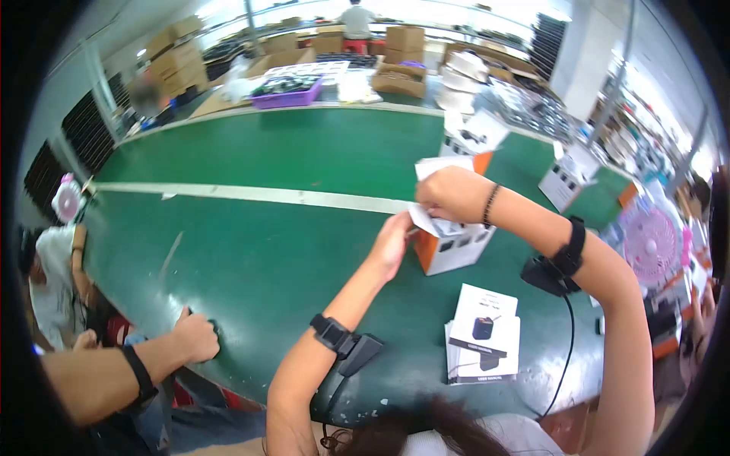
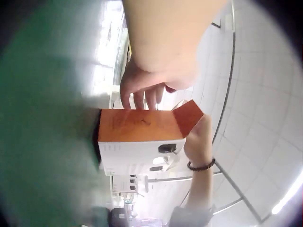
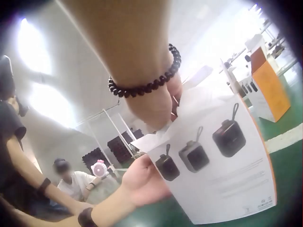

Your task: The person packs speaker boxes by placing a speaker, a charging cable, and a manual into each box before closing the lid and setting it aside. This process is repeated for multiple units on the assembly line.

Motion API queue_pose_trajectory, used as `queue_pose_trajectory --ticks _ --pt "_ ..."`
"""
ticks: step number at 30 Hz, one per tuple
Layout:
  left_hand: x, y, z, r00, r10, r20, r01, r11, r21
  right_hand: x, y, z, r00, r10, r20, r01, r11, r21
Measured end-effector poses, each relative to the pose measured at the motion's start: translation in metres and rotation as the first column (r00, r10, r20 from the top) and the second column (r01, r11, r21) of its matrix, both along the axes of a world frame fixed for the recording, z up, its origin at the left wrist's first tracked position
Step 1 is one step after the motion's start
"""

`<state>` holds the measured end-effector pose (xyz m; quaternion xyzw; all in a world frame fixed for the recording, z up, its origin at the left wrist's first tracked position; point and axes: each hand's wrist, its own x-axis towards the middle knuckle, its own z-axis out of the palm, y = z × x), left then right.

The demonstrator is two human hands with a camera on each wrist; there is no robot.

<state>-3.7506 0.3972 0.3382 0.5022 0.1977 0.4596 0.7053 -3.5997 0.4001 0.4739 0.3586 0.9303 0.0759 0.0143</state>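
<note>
My left hand [image 1: 391, 247] braces the orange-and-white box [image 1: 456, 251] with flat fingers, steadying it while my right hand [image 1: 452, 194], above it, pinches what looks like a leaflet [image 1: 433, 165].

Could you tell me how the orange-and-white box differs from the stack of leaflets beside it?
The box stands upright; the leaflets lie flat. The left hand grips the box and the right hand pinches a white sheet at its open top; nobody touches the leaflets. The box has orange sides; the leaflets are white. Both picture dark devices.
</note>
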Motion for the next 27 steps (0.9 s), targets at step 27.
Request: queue_pose_trajectory --ticks 27 --pt "0.009 -0.028 0.014 0.999 0.049 0.025 -0.051 0.995 0.086 0.002 -0.014 0.01 0.999 0.007 0.053 -0.014 0.993 0.121"
